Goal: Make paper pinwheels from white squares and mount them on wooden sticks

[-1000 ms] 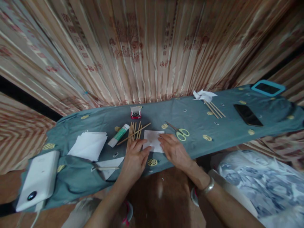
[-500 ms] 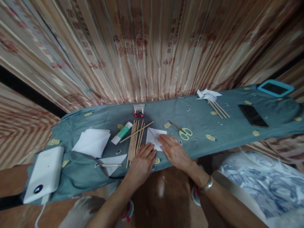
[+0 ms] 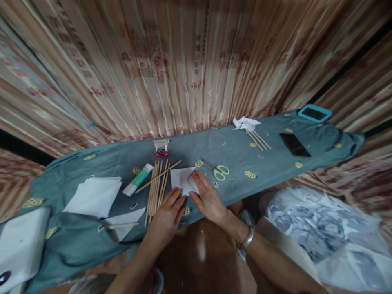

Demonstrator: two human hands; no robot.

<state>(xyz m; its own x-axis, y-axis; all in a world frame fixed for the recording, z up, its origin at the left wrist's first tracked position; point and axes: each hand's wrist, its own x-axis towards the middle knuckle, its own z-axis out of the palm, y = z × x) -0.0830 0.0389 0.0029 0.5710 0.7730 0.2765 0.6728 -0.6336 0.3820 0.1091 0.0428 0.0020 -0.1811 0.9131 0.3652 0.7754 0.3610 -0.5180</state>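
**Hands close in on the white paper square**

Near the table's left end lies a stack of white sheets point(image 3: 94, 197), with a glue stick point(image 3: 137, 180) beside it and a bundle of wooden sticks point(image 3: 156, 185) fanned toward the front edge. The left hand point(image 3: 167, 212) has slid back toward the front edge since a second ago; it now lies flat and open, its fingertips just touching the near corner of the paper square point(image 3: 183, 179). The right hand point(image 3: 206, 196) presses the square's right side, where a corner that lay flat a second ago now stands slightly lifted at the forefinger — a fold seems under way. Scissors point(image 3: 219, 170) lie just right of it, a paper pinwheel point(image 3: 245, 123) near the back edge.
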